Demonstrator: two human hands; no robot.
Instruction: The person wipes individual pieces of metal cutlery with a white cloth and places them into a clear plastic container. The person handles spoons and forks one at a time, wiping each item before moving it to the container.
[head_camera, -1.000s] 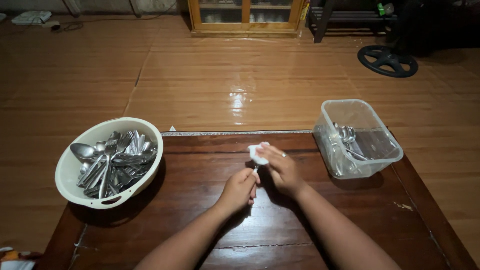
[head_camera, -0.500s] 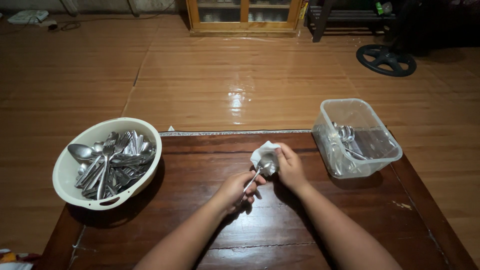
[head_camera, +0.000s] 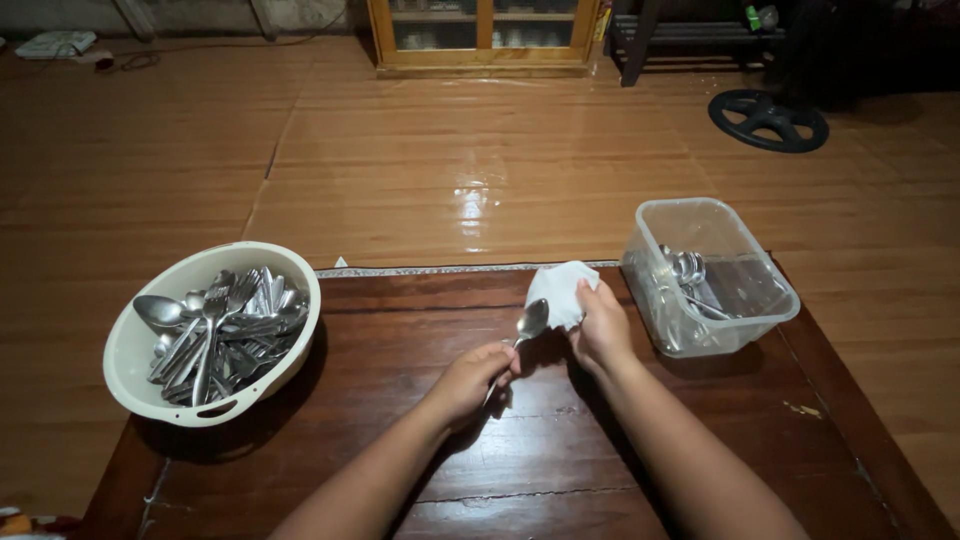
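Observation:
My left hand (head_camera: 468, 380) grips the handle of a metal spoon (head_camera: 527, 322), whose bowl points up and away over the dark wooden table (head_camera: 560, 440). My right hand (head_camera: 601, 328) holds a crumpled white cloth (head_camera: 559, 291) just right of the spoon's bowl, apart from it. A cream plastic bowl (head_camera: 150, 385) at the left holds several spoons and forks (head_camera: 225, 325). A clear plastic tub (head_camera: 712, 275) at the right holds a few spoons.
The table's far edge borders a shiny wooden floor (head_camera: 470, 170). A wooden cabinet (head_camera: 483, 33) stands at the back, and a black wheel-shaped object (head_camera: 767, 120) lies on the floor at the far right.
The cloth was wrapped over the spoon's bowl; my right hand has drawn it off to the right, baring the bowl. My left hand keeps hold of the handle.

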